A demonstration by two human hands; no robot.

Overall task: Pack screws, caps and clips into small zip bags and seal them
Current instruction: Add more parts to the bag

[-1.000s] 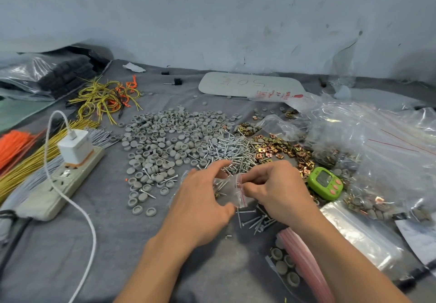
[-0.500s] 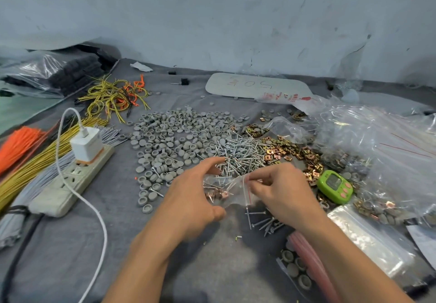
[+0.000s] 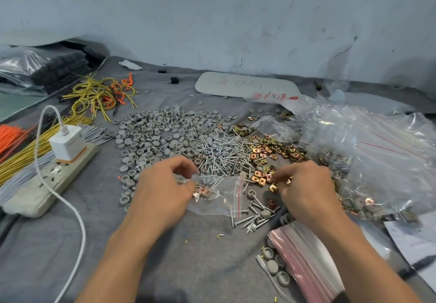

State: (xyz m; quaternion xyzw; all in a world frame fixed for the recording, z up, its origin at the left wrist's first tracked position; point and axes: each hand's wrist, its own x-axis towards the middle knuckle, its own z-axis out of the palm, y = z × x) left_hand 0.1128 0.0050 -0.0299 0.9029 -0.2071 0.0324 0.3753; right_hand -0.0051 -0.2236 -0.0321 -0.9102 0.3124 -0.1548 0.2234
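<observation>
Head view: the left hand is pinching the left edge of a small zip bag, which is lying on the table between the hands with screws and clips inside. The right hand is keeping its grip curled round loose clips beside the screws. Gray caps are lying behind, a power strip is sitting at the left, and big clear bags are crowding the right. A white board is showing "50" in red
</observation>
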